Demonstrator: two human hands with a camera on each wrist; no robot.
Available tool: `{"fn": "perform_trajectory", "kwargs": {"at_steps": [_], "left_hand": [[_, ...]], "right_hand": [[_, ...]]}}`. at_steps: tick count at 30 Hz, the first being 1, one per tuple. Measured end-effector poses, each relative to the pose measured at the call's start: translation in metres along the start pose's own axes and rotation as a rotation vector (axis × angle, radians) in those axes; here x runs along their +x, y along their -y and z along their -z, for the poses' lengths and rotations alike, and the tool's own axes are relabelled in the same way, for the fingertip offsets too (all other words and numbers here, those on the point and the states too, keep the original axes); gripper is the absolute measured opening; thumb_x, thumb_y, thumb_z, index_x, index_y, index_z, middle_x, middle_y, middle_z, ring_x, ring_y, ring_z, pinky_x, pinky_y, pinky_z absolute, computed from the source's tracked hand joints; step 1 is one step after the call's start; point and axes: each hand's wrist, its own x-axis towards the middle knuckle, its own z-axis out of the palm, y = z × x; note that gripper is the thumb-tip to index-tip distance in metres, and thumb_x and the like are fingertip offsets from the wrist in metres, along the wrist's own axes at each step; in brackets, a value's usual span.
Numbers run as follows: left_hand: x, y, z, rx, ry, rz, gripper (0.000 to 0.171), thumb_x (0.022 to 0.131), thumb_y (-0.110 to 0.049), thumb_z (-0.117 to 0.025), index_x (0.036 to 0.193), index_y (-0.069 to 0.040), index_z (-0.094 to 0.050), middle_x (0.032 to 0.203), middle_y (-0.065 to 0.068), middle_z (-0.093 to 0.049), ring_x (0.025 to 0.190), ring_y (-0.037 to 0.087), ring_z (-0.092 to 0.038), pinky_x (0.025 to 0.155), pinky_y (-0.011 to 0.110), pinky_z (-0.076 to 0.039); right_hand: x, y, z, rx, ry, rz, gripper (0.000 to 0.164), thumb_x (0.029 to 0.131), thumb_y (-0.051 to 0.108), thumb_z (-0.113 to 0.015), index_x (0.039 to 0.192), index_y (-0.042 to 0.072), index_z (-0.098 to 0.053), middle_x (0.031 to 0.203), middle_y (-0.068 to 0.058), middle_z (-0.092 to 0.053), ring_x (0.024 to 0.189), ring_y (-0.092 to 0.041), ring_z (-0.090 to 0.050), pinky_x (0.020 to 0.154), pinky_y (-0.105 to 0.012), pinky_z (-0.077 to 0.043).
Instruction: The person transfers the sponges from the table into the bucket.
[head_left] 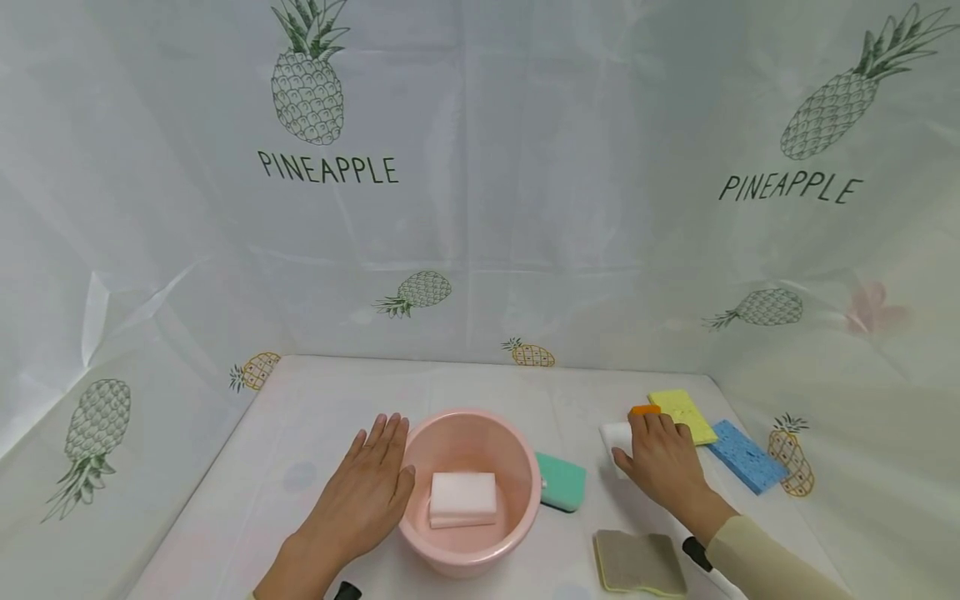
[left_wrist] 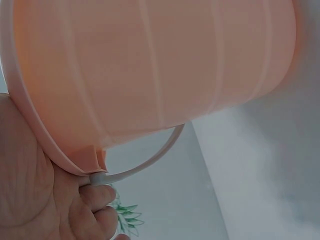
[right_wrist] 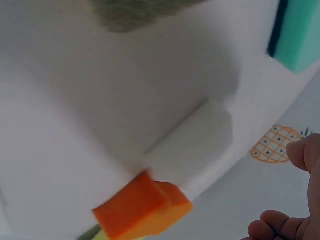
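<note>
My left hand [head_left: 360, 492] lies along the left rim of a pink bucket [head_left: 480, 565], its fingers straight and together. In the left wrist view the palm is against the rim, near the bucket's pale handle [left_wrist: 155, 159]. Inside the bucket sits a white block-shaped sponge [head_left: 463, 496]. Over on the right, my right hand [head_left: 671, 467] is above a white sponge [right_wrist: 192, 142] and an orange sponge [right_wrist: 142, 205], partly covering both in the head view. In the right wrist view its thumb and fingers are apart from both sponges, with nothing between them.
A green sponge [head_left: 564, 483] with a dark side lies right beside the bucket. Beyond my right hand are a yellow sponge [head_left: 682, 412] and a blue sponge [head_left: 747, 458]. A brownish scouring sponge [head_left: 640, 562] lies near the front. Pineapple-printed sheeting [head_left: 555, 225] rises behind the table.
</note>
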Motion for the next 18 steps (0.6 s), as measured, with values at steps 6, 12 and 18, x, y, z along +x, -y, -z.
{"fn": "perform_trajectory", "kwargs": {"at_steps": [6, 12, 18], "left_hand": [[0.000, 0.000, 0.000, -0.010, 0.004, 0.008, 0.061, 0.112, -0.031, -0.045, 0.162, 0.003, -0.035, 0.170, 0.019, -0.032, 0.161, 0.037, -0.023, 0.131, 0.057, -0.022], [0.001, 0.000, -0.001, -0.019, 0.015, 0.014, 0.062, 0.112, -0.032, -0.044, 0.162, 0.003, -0.034, 0.171, 0.019, -0.031, 0.161, 0.037, -0.022, 0.132, 0.057, -0.021], [0.000, 0.001, 0.000, -0.020, 0.019, 0.013, 0.062, 0.113, -0.033, -0.043, 0.163, 0.003, -0.034, 0.171, 0.018, -0.030, 0.162, 0.036, -0.021, 0.132, 0.057, -0.021]], "right_hand": [[-0.008, -0.006, -0.009, -0.046, 0.110, -0.016, 0.069, 0.081, 0.050, -0.088, 0.112, -0.006, -0.063, 0.089, -0.016, -0.058, 0.084, -0.034, -0.053, 0.068, -0.045, -0.046], [-0.014, -0.013, -0.017, -0.038, 0.163, -0.036, 0.066, 0.080, 0.052, -0.088, 0.101, -0.004, -0.061, 0.087, -0.015, -0.056, 0.085, -0.036, -0.054, 0.069, -0.046, -0.045], [-0.016, -0.015, -0.020, -0.041, 0.223, -0.043, 0.067, 0.083, 0.057, -0.084, 0.098, -0.004, -0.058, 0.085, -0.014, -0.053, 0.083, -0.035, -0.053, 0.069, -0.046, -0.044]]}}
